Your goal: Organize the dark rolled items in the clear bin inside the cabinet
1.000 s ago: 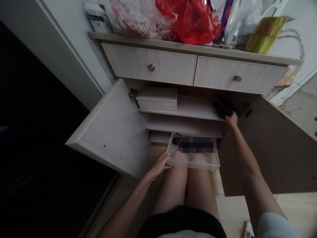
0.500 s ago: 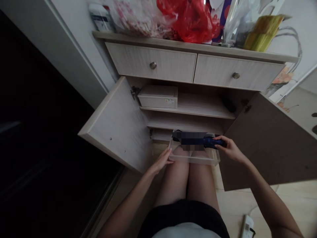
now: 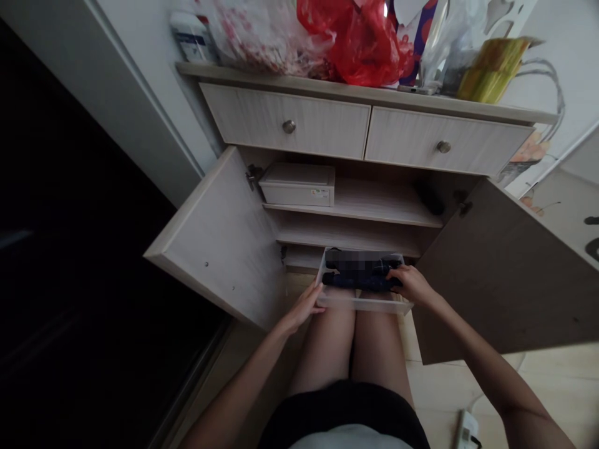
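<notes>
A clear plastic box (image 3: pixel 362 304) rests over my thighs in front of the open cabinet. My left hand (image 3: pixel 303 307) grips its left side, thumb on the rim and fingers underneath. Inside the box, my right hand (image 3: pixel 413 285) is closed on the right end of a dark blue folded umbrella (image 3: pixel 377 284). The umbrella lies crosswise, low in the box. Behind it sits another dark, long item (image 3: pixel 334 257), partly blurred out, whose kind I cannot make out.
The left door (image 3: pixel 224 243) and right door (image 3: pixel 505 268) of the cabinet stand open at either side. A lidded white box (image 3: pixel 297 192) sits on the upper shelf. Bags, including a red plastic bag (image 3: pixel 365 53), crowd the cabinet top. A power strip (image 3: pixel 467 429) lies on the floor.
My right hand has moved left and slightly down, lowering the dark blue umbrella from above the box into it. My left hand keeps its hold on the box.
</notes>
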`<state>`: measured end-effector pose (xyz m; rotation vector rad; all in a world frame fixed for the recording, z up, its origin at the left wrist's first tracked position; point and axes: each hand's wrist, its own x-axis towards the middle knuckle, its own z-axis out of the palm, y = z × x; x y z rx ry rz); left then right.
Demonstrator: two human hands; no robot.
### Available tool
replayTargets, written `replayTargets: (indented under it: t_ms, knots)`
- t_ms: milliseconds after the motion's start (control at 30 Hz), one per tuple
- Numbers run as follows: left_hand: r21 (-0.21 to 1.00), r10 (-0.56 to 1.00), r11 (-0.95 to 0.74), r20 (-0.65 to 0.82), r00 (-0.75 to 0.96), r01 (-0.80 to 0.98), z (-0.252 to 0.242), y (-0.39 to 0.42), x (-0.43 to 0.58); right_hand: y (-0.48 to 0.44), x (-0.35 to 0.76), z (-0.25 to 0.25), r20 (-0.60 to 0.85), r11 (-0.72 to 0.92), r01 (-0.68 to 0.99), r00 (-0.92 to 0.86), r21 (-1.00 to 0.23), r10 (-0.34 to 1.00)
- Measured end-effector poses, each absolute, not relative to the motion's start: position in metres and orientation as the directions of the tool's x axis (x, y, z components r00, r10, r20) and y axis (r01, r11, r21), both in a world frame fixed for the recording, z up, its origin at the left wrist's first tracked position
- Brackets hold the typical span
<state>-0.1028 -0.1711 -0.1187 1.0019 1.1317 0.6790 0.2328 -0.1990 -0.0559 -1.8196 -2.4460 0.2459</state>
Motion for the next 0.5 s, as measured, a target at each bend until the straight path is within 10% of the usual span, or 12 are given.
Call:
replayTargets:
  t_ms: [200,333,500]
  knots:
    - [0.907,0.858,0.418,-0.416,0.301,0.062,-0.117,-0.17,-0.104,-0.145,0.268,-0.036,0.014,0.333,0.902,-0.342,-0.275,0.94]
    - [0.898,0.847,0.43,-0.435,0.306,0.087,-0.12,-0.166,-0.104,-0.074,0.32,-0.017,0.278,-0.095,0.968,0.16,-0.234,0.947]
    - [0.898,0.848,0.43,-0.437,0.3,0.093,-0.125,-0.164,-0.106,-0.005,0.374,-0.011,0.217,-0.456,0.865,0.496,-0.21,0.841]
